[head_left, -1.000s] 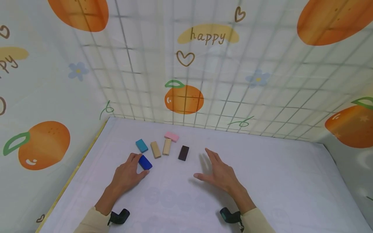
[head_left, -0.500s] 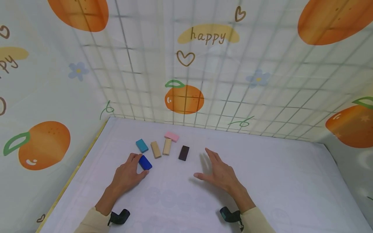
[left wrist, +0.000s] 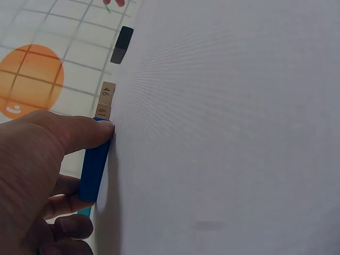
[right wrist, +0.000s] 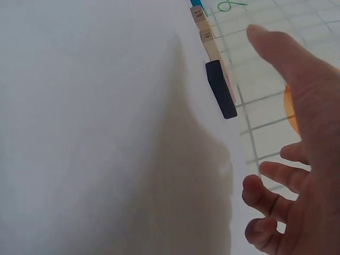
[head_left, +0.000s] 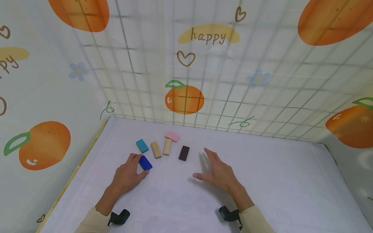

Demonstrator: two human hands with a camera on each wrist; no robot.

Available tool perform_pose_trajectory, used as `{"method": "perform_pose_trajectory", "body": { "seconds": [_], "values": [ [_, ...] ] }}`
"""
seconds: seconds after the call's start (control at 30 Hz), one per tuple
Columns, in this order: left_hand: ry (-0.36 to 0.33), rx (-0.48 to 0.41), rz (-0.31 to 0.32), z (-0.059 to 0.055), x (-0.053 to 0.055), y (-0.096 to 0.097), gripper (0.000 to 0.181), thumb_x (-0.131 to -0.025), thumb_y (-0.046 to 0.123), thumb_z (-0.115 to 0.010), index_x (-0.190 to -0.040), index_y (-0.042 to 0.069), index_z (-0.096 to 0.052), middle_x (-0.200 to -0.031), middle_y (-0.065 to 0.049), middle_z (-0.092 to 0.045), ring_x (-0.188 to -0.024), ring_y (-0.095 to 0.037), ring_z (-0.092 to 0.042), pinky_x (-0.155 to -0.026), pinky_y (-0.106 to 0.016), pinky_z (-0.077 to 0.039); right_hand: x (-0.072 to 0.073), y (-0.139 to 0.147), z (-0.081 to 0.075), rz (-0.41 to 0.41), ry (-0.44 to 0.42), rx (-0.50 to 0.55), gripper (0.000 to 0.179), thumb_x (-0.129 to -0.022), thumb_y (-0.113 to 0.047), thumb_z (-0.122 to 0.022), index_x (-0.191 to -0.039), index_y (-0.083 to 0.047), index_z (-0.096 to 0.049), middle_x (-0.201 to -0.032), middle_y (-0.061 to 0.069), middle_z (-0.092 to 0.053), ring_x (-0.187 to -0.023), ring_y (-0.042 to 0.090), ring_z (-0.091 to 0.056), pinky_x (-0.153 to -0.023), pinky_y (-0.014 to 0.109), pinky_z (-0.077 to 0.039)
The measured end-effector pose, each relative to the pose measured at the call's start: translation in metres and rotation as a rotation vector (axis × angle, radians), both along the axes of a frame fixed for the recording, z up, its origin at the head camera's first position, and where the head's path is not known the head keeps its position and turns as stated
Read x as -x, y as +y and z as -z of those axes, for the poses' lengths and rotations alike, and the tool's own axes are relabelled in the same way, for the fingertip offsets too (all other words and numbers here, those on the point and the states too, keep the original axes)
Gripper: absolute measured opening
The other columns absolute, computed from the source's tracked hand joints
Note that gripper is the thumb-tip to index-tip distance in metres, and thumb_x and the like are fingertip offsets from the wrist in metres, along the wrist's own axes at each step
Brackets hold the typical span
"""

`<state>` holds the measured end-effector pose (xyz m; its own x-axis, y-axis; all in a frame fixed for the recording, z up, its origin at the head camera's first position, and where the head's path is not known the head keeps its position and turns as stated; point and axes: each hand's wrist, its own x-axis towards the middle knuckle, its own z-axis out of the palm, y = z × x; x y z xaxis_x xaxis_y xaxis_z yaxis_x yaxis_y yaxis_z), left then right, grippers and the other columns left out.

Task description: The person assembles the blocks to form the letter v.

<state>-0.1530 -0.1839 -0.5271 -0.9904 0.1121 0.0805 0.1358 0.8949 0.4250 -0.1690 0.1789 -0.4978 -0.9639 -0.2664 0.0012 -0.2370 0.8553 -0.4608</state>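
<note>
My left hand point(head_left: 126, 173) pinches a dark blue block point(head_left: 145, 162) by its ends, thumb at the near end and fingers at the far end. In the left wrist view this blue block point(left wrist: 95, 162) stays low at the white surface. My right hand point(head_left: 222, 174) hovers with thumb and fingers spread, holding nothing. Nearest to it lies a black block point(head_left: 184, 153). Beyond the left hand are a light blue block point(head_left: 141, 146) and two bare wooden blocks, a left one point(head_left: 155, 149) and a right one point(head_left: 167, 147). A pink block point(head_left: 172, 136) lies behind the right wooden block.
A white cloth point(head_left: 276, 181) covers the table. Behind it rises a curtain point(head_left: 215, 94) with a grid and orange prints, and a patterned side wall point(head_left: 58, 106) stands at the left. Numbers mark the wooden blocks' ends in both wrist views.
Almost nothing differs. My right hand has shifted very slightly left, while the left hand and the blocks keep their places.
</note>
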Motion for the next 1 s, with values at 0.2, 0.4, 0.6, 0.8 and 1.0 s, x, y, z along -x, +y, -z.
{"method": "perform_pose_trajectory", "body": {
  "seconds": [0.2,0.4,0.6,0.8,1.0],
  "values": [
    [0.000,0.007,0.000,0.0019,0.0012,-0.0007,0.072,-0.088,0.040,-0.078,-0.145,0.005,-0.051,-0.139,-0.016,-0.052,-0.107,-0.033,-0.068,-0.081,-0.047,-0.059,0.0017,-0.0005,-0.0002,0.013,-0.022,-0.009,0.117,-0.072,-0.084,-0.066,-0.160,-0.018,-0.025,-0.158,0.012,-0.037,-0.108,0.034,-0.065,-0.086,0.057,-0.053],
    [-0.010,0.002,0.003,0.0026,0.0014,-0.0016,0.074,-0.088,0.040,-0.078,-0.145,0.004,-0.050,-0.140,-0.016,-0.051,-0.109,-0.034,-0.067,-0.083,-0.049,-0.058,0.0026,-0.0002,0.0004,0.014,-0.018,-0.007,0.116,-0.073,-0.082,-0.068,-0.160,-0.017,-0.026,-0.157,0.012,-0.039,-0.111,0.035,-0.064,-0.087,0.059,-0.051],
    [-0.013,0.001,0.008,0.0030,0.0018,-0.0007,0.073,-0.088,0.040,-0.078,-0.145,0.004,-0.050,-0.139,-0.017,-0.051,-0.107,-0.034,-0.067,-0.082,-0.048,-0.058,0.0016,0.0013,0.0008,0.017,-0.019,0.001,0.115,-0.073,-0.082,-0.067,-0.159,-0.018,-0.027,-0.157,0.011,-0.040,-0.112,0.034,-0.065,-0.089,0.060,-0.050],
    [-0.023,0.000,0.000,0.0044,0.0020,0.0009,0.074,-0.088,0.041,-0.078,-0.146,0.005,-0.050,-0.141,-0.016,-0.050,-0.109,-0.034,-0.067,-0.083,-0.048,-0.058,0.0011,0.0025,0.0018,0.019,-0.026,0.002,0.115,-0.073,-0.081,-0.068,-0.160,-0.018,-0.027,-0.157,0.011,-0.039,-0.116,0.034,-0.063,-0.090,0.059,-0.051],
    [-0.017,0.000,0.001,0.0036,0.0003,-0.0010,0.074,-0.088,0.040,-0.078,-0.145,0.003,-0.050,-0.140,-0.017,-0.050,-0.107,-0.035,-0.067,-0.081,-0.047,-0.059,0.0008,0.0014,0.0018,0.022,-0.042,0.004,0.116,-0.072,-0.083,-0.067,-0.160,-0.019,-0.026,-0.158,0.009,-0.038,-0.122,0.034,-0.060,-0.094,0.061,-0.048]
  ]
}}
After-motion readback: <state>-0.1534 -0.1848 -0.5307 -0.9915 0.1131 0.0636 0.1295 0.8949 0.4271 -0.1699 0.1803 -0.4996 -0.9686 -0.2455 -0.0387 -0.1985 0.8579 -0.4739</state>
